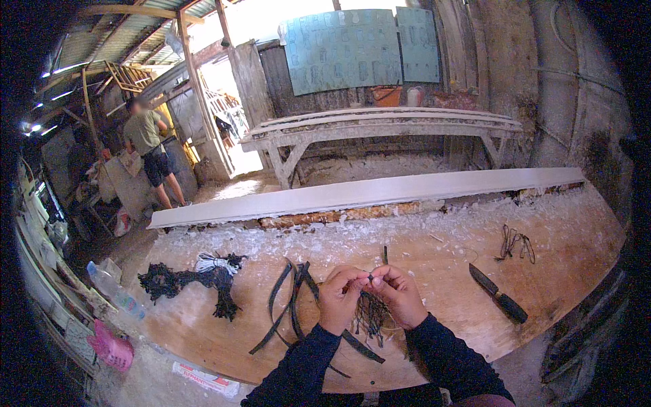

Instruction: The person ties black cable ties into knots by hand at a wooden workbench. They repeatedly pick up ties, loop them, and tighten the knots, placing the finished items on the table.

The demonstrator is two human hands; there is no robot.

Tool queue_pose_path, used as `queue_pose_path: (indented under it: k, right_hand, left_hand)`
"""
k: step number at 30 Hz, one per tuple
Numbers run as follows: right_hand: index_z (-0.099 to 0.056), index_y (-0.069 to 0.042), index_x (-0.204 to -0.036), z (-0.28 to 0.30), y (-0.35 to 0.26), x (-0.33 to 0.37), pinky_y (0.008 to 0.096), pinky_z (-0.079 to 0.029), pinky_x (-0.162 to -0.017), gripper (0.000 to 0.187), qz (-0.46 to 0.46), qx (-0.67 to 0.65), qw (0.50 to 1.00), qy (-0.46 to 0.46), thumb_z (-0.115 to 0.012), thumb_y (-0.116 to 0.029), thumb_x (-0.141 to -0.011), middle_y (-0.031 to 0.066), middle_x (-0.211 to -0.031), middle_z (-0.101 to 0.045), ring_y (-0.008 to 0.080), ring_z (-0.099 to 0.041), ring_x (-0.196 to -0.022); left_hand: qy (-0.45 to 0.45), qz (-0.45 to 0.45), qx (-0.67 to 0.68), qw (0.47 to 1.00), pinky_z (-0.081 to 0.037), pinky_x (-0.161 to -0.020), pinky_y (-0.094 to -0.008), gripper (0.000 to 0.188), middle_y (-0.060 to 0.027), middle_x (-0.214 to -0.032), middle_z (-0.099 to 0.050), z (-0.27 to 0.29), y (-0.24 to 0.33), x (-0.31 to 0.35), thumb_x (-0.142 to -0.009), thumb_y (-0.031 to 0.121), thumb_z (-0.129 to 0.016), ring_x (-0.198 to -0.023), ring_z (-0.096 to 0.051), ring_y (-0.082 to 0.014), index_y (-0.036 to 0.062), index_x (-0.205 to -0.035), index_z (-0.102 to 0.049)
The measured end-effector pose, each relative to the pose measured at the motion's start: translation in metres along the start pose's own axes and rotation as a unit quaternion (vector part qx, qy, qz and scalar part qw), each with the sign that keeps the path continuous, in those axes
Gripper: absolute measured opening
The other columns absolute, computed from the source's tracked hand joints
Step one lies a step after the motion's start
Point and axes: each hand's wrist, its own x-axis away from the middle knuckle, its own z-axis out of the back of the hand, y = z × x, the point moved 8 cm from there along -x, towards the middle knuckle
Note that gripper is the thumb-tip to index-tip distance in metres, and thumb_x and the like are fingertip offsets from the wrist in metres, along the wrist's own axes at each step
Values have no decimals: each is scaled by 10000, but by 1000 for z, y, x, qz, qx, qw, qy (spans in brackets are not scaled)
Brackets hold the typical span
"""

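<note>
My left hand (340,296) and my right hand (399,296) meet above the wooden tabletop, fingertips pinched together. Between them is a small dark piece of what looks like cord (370,278); its exact shape is mostly covered by my fingers. Below and between the hands sits a bundle of thin dark knotted cords (369,317). I cannot tell whether the pinched piece belongs to it. Several long black flat strips (296,298), rubber-like, lie next to my left hand, and one runs beneath my left wrist. A short dark strip end (385,254) shows just beyond my fingers.
On the tabletop (434,271), black and white cord bundles (193,278) lie left; a dark knife (498,293) and loose cords (514,244) lie right. A long white board (366,193) spans the far edge. A plastic bottle (115,290) is at left. One person (150,146) stands far left.
</note>
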Motion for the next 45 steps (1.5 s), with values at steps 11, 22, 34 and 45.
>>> queue_pose_path:
  k: [11, 22, 34, 45]
  right_hand:
    - [-546, -31, -921, -1, 6, 1, 293, -479, -811, 93, -92, -145, 985, -20, -538, -78, -841, 65, -927, -579, 155, -571, -871]
    - [-546, -41, -919, 1, 10, 0, 311, -473, -840, 88, -120, -174, 977, -32, -540, -60, -833, 70, -944, -581, 163, -573, -893]
    - [-548, -11, -964, 1, -7, 1, 266, -469, -781, 153, -69, -103, 992, 22, -562, -35, -814, 56, -903, -593, 139, -578, -839]
    - [-604, -34, -841, 11, -23, 1, 249, -431, -729, 66, 72, 174, 979, 82, -615, -57, -780, 37, -851, -577, 126, -541, -787]
  left_hand:
    - [-40, 84, 66, 993, -454, -556, -207, 91, -73, -859, -576, -4, -7, 4, -801, 43, -584, -687, -571, -114, -3, -873, -615]
    - [-72, 227, 142, 961, -446, -515, -178, 133, -28, -909, -568, -11, -27, 14, -813, 52, -579, -688, -552, -63, 34, -944, -591]
    - [-59, 150, 124, 979, -456, -623, -199, 129, -30, -896, -589, -6, -15, 8, -766, 0, -617, -716, -555, -78, 29, -884, -576]
    - [-89, 241, 126, 958, -429, -544, -178, 165, -8, -804, -598, -12, -16, 5, -796, 49, -594, -677, -535, -51, 10, -957, -590]
